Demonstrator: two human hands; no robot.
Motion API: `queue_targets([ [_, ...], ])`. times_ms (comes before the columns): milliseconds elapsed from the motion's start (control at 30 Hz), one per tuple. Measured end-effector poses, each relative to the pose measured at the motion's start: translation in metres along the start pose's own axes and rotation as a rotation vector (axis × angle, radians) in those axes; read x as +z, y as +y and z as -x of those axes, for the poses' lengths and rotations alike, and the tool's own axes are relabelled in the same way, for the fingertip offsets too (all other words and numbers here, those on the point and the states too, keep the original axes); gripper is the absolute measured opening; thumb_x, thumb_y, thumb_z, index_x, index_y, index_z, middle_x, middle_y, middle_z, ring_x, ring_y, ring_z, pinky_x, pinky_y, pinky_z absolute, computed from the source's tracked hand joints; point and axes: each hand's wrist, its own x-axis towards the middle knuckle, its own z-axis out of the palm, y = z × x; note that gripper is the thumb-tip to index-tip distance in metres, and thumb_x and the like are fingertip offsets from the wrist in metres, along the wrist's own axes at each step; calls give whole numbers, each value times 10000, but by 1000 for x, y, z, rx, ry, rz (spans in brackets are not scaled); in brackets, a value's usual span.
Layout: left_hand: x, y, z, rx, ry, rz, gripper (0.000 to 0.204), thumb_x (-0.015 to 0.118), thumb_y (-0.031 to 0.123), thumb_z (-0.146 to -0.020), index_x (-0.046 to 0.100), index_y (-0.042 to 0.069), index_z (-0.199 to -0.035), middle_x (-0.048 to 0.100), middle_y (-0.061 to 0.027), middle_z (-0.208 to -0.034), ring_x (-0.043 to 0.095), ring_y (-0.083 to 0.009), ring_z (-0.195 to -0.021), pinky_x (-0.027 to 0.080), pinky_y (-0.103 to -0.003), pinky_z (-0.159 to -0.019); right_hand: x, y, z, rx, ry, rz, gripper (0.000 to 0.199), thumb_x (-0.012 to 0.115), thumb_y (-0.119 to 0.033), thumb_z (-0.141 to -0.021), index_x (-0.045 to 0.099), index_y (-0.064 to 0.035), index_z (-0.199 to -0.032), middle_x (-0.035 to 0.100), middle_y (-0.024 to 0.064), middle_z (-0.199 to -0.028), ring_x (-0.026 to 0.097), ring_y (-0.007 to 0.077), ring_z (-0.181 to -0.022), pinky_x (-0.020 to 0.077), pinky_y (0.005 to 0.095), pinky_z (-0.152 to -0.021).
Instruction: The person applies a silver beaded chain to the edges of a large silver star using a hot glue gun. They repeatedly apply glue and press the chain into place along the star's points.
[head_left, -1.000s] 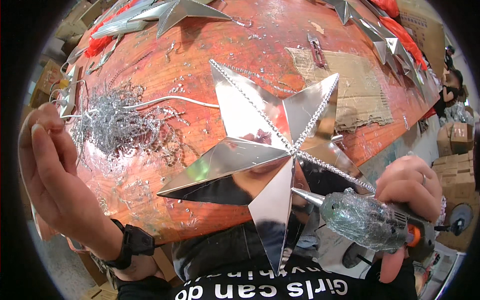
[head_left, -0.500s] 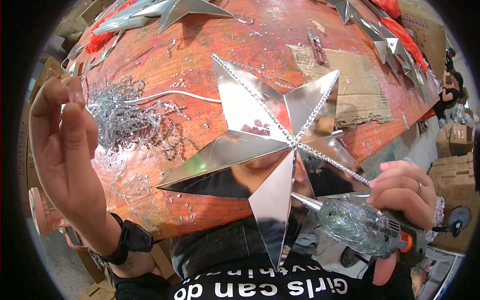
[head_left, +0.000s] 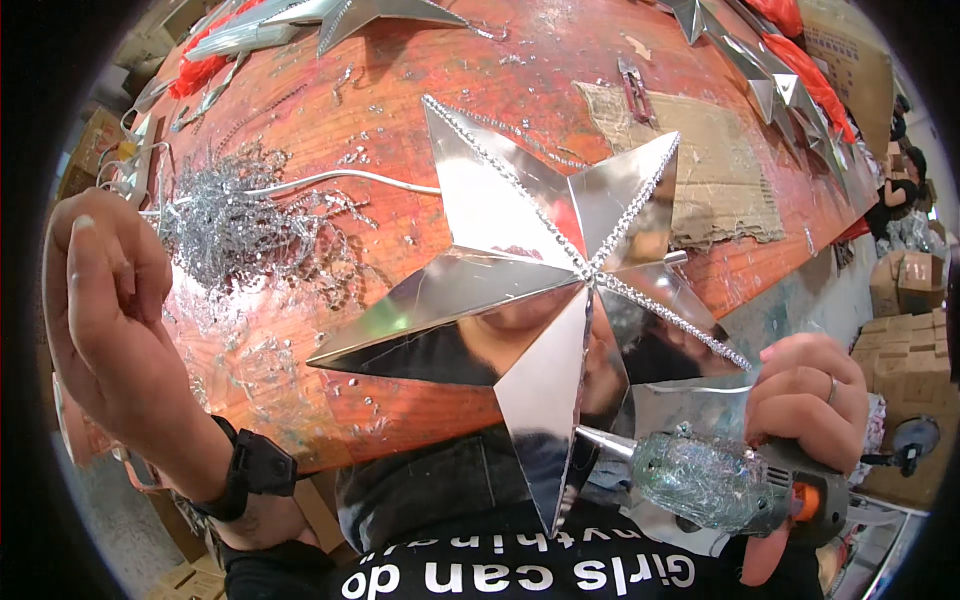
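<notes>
A large mirror-silver star (head_left: 545, 230) lies before me, its lowest point reaching over the table edge toward my shirt. Sparkling silver trim (head_left: 675, 323) runs along three of its ridges; the ridge of the lowest point is bare. My right hand (head_left: 808, 400) is wrapped round a glue gun (head_left: 705, 482) covered in crinkled clear film. Its metal nozzle sits at the bare ridge. Raised at the far left, my left hand (head_left: 105, 290) has its fingers curled together; what they hold, if anything, is hidden. Beside it lies a tangled heap of silver bead trim (head_left: 235, 225).
A white cord (head_left: 350, 176) runs from the heap toward the star. Red-handled pliers (head_left: 634, 88) rest by a cardboard piece (head_left: 725, 185). More silver stars (head_left: 365, 22) lie at the back, others at the far right with red plastic. Boxes (head_left: 905, 350) stand on the right, with a person beyond.
The glue gun's nozzle has slid down along the bare ridge toward the star's lowest point. My left hand has lowered and turned slightly, its fingers curling in. The star has shifted very slightly.
</notes>
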Motion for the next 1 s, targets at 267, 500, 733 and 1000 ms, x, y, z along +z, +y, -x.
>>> queue_targets([
  [267,15,-9,2,56,-74,-36,149,605,49,-910,616,-34,-1032,613,-42,-819,554,-74,-692,441,-192,-650,2,-21,1,140,15,55,183,645,-271,-610,605,-95,-639,642,8,-660,648,182,-663,550,373,-725],
  [500,17,-9,2,128,-112,-55,164,570,75,-936,600,-17,-1068,625,-57,-899,578,-109,-802,469,-238,-760,5,-27,4,137,12,47,162,628,-234,-584,611,-97,-668,649,12,-684,648,184,-677,532,350,-684],
  [733,15,-14,0,175,-74,-120,104,657,59,-875,654,-3,-958,656,-62,-802,616,-100,-731,499,-210,-695,2,-28,7,82,-34,67,208,595,-248,-503,592,-106,-654,618,-2,-643,599,171,-610,488,323,-603],
  [1000,3,-14,-9,321,-169,-306,64,685,106,-865,663,48,-877,609,-23,-720,572,-77,-648,440,-187,-587,7,-28,11,51,-51,-26,214,589,-239,-494,579,-90,-647,601,-3,-625,559,168,-569,477,304,-579],
])
